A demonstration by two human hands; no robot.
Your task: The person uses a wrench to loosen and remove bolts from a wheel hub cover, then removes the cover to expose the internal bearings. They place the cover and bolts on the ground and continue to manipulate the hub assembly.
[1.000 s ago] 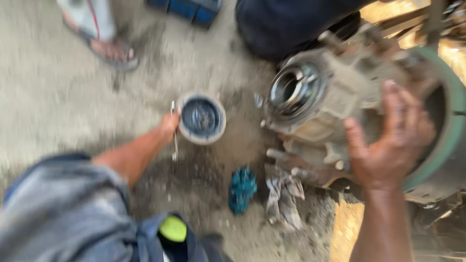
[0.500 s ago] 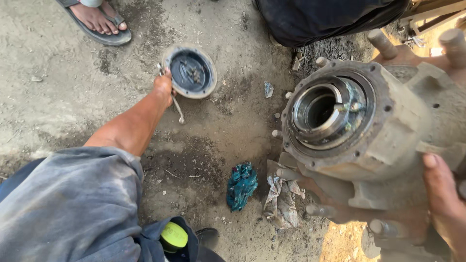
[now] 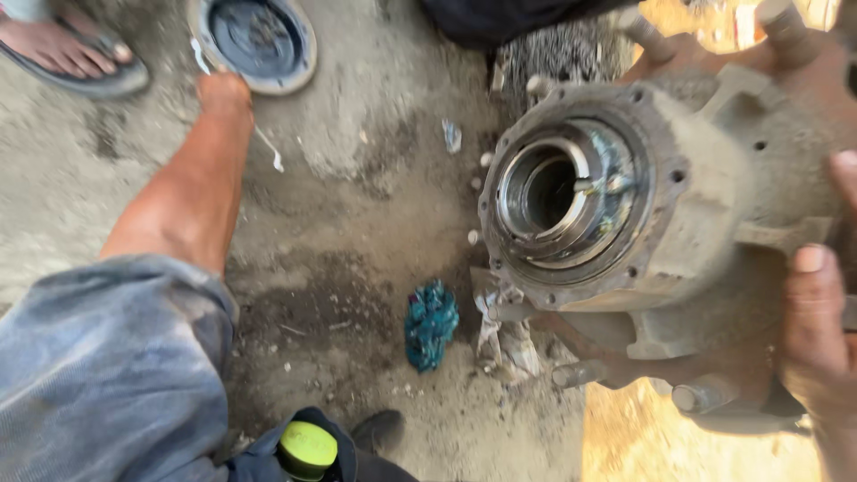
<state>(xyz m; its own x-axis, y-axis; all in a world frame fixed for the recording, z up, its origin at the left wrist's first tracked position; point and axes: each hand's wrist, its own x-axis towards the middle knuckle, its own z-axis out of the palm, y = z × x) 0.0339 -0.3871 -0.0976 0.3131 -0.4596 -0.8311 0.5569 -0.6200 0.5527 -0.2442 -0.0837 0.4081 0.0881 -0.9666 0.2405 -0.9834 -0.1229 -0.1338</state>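
Note:
My left hand (image 3: 223,94) is stretched out to the dirt ground, fingers curled over a thin pale metal rod (image 3: 268,150) that sticks out on both sides of it. Just beyond the knuckles lies a round dark metal cap (image 3: 253,40) with a pale rim. My right hand (image 3: 817,335) grips the right side of a large, dirty cast hub housing (image 3: 705,223), thumb on its face. The housing's round bore (image 3: 553,192) with a shiny greased ring faces up at me.
A crumpled teal rag (image 3: 430,323) and a dirty grey rag (image 3: 504,335) lie on the ground beside the housing. Another person's sandalled foot (image 3: 62,54) stands at the top left. A yellow-green cap (image 3: 306,449) pokes out near my clothing at the bottom.
The view has closed in on the ground and housing. My left hand stays by the round cap on the rod. My right hand has slid lower along the housing's right side.

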